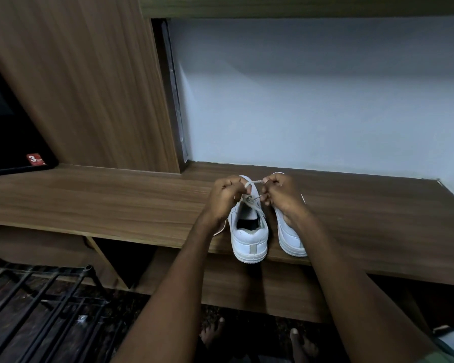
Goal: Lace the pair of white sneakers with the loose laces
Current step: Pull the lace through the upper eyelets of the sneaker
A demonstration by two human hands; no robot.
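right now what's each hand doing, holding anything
Left hand: fingers curled, pinching the lace over the left sneaker.
Right hand: pinching the same lace.

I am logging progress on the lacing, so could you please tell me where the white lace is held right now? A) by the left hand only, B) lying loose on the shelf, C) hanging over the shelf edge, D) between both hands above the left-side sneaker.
D: the left hand and right hand each pinch the lace, stretched between them above the left-side sneaker.
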